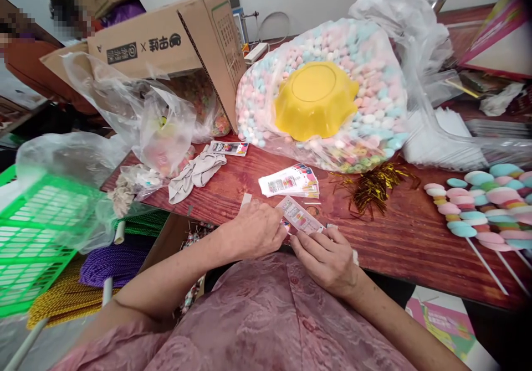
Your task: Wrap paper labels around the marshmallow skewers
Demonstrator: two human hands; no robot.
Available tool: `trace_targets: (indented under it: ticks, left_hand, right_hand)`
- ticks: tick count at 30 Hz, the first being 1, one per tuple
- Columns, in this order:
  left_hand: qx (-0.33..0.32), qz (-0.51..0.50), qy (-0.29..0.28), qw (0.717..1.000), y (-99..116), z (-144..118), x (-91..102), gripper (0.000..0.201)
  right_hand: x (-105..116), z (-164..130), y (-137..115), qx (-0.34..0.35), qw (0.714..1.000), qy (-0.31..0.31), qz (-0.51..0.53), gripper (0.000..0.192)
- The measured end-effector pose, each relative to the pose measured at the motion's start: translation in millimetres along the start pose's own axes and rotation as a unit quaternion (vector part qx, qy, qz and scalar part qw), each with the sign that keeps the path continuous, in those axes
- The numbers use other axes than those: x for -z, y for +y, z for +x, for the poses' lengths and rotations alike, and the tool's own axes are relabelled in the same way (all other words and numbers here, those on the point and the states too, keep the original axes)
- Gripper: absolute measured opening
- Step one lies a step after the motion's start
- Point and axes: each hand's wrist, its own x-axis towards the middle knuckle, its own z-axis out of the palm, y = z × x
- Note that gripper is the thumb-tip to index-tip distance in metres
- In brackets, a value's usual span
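Both hands pinch one small printed label [300, 216] at the near edge of the wooden table [399, 238]: the left hand [257, 230] grips its upper end, the right hand [328, 257] its lower end. Just beyond lies a stack of labels [290, 181], with gold tinsel [374, 185] beside it and a yellow bowl [315, 99] farther back.

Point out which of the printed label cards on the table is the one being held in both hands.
It is the single card pinched between the left hand and right hand at the table's near edge. The others lie in a stack just behind, and one lies near the cardboard box.
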Motion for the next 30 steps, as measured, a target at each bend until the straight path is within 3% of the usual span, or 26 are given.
trace_targets:
  ticks: [4,8,11,14,16,21,26,30]
  left_hand:
    - [-0.034,0.081,-0.007,0.996,10,1,-1.5,0.033]
    - [-0.053,0.092,-0.02,0.994,10,2,-1.5,0.034]
    - [-0.046,0.049,-0.01,0.998,2,2,-0.9,0.035]
    - [-0.049,-0.014,0.006,0.999,-3,0,-0.1,0.03]
    - [-0.054,-0.051,0.013,0.997,-1,-2,2.0,0.025]
    - [-0.065,-0.114,0.034,0.991,8,-4,7.5,0.015]
    - [-0.073,-0.274,0.04,0.958,10,-5,-4.0,0.016]
    - [-0.125,-0.307,0.04,0.943,4,-5,-0.4,0.02]
  right_hand:
    - [0,5,1,0.015,1.0,0.01,-0.005,0.02]
    - [-3,6,1,-0.003,0.999,0.025,0.02,0.019]
    - [-7,2,-2,-0.094,0.991,0.031,0.093,0.023]
    - [-11,-3,-8,-0.191,0.96,0.057,0.195,0.025]
    - [-15,-2,-14,-0.194,0.956,0.059,0.211,0.027]
    - [-23,7,-19,-0.147,0.979,0.043,0.136,0.028]
    - [-29,9,-6,-0.24,0.951,0.054,0.186,0.022]
    - [-28,6,2,-0.237,0.941,0.035,0.24,0.022]
